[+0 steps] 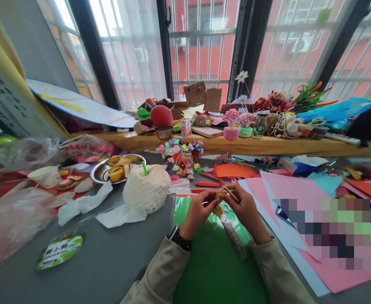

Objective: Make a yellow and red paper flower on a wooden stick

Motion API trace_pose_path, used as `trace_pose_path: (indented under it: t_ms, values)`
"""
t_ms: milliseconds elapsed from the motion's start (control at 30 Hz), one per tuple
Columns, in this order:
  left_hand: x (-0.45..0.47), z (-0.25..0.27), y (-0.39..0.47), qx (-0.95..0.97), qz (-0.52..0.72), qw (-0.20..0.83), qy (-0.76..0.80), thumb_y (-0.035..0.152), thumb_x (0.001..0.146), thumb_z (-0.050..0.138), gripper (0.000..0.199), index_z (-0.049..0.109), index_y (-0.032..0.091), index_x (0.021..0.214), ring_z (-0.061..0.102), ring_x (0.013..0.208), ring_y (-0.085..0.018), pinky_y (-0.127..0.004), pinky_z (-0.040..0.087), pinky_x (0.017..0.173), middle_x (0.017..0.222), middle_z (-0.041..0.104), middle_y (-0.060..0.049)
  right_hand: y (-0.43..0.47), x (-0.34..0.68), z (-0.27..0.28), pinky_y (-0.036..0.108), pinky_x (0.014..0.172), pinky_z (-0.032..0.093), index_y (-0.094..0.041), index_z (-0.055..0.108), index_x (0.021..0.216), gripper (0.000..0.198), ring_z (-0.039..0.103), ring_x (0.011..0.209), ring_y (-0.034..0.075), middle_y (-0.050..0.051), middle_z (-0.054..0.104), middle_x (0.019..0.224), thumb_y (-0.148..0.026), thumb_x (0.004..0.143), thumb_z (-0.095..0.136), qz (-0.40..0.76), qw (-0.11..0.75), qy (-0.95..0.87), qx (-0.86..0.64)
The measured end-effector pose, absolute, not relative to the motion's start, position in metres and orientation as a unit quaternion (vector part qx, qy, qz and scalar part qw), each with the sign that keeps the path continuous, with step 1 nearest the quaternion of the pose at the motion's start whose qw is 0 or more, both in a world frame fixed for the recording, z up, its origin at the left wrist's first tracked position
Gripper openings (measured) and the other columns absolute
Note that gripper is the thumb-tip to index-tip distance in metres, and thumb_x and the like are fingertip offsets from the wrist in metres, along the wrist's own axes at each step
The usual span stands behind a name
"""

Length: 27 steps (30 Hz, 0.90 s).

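Over a shiny green sheet (217, 270), my two hands meet with their fingertips close together. My left hand (200, 209) pinches a small yellow-brown piece (217, 210), whose exact kind I cannot make out. A thin tan stick (231, 194) is held between the fingers of my right hand (244, 209), its tip near that piece. Just under the right fingers, the handle loops of scissors (226, 207) show on the sheet. A pale patterned strip (233, 236) lies below the hands, slanting toward the right wrist.
Left of the sheet stand a coconut in netting (145, 190) with a green straw and a metal bowl (97, 172) of peels. Pink paper (318, 270) is stacked at right. Small craft flowers (182, 154) stand behind, before a wooden sill (135, 143) crowded with crafts.
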<state>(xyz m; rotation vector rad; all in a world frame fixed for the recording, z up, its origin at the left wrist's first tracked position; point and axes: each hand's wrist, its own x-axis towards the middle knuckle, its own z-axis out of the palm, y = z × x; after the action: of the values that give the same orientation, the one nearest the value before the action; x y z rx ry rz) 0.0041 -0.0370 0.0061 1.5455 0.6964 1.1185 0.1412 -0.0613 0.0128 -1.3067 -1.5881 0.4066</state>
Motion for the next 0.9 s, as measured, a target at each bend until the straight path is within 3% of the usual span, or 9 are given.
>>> trace_pose_path:
  t_ms: [367, 600, 700, 900]
  values:
    - [0.0040, 0.0049, -0.0344, 0.606, 0.451, 0.576, 0.313, 0.027, 0.064, 0.058, 0.020, 0.062, 0.014, 0.078, 0.055, 0.066, -0.014, -0.022, 0.042, 0.059, 0.074, 0.063, -0.005, -0.0627, 0.1413, 0.0146, 0.021, 0.047, 0.036, -0.018, 0.052, 0.075, 0.024, 0.048, 0.052, 0.011, -0.001, 0.056, 0.062, -0.041, 0.069, 0.051, 0.145, 0.514, -0.643, -0.549]
    - [0.0011, 0.0035, -0.0315, 0.655, 0.462, 0.503, 0.323, 0.030, 0.062, 0.060, 0.022, 0.058, 0.014, 0.077, 0.055, 0.072, -0.015, -0.024, 0.043, 0.065, 0.078, 0.060, -0.005, -0.0621, 0.1424, 0.0117, 0.020, 0.044, 0.034, -0.018, 0.050, 0.075, 0.023, 0.047, 0.048, 0.010, -0.002, 0.054, 0.056, -0.040, 0.070, 0.050, 0.159, 0.489, -0.658, -0.550]
    - [0.0003, 0.0029, -0.0301, 0.648, 0.447, 0.523, 0.328, 0.031, 0.061, 0.060, 0.023, 0.056, 0.013, 0.075, 0.054, 0.067, -0.013, -0.024, 0.043, 0.062, 0.072, 0.059, -0.003, -0.0626, 0.1420, 0.0124, 0.020, 0.043, 0.033, -0.018, 0.050, 0.076, 0.022, 0.046, 0.045, 0.009, -0.003, 0.052, 0.053, -0.039, 0.070, 0.050, 0.172, 0.483, -0.663, -0.545]
    - [0.0008, 0.0030, -0.0295, 0.617, 0.439, 0.560, 0.334, 0.032, 0.061, 0.060, 0.022, 0.053, 0.013, 0.071, 0.052, 0.059, -0.010, -0.020, 0.041, 0.055, 0.063, 0.054, 0.001, -0.0626, 0.1418, 0.0176, 0.022, 0.052, 0.038, -0.018, 0.055, 0.082, 0.020, 0.051, 0.061, 0.013, 0.003, 0.057, 0.074, -0.035, 0.072, 0.050, 0.164, 0.494, -0.683, -0.513]
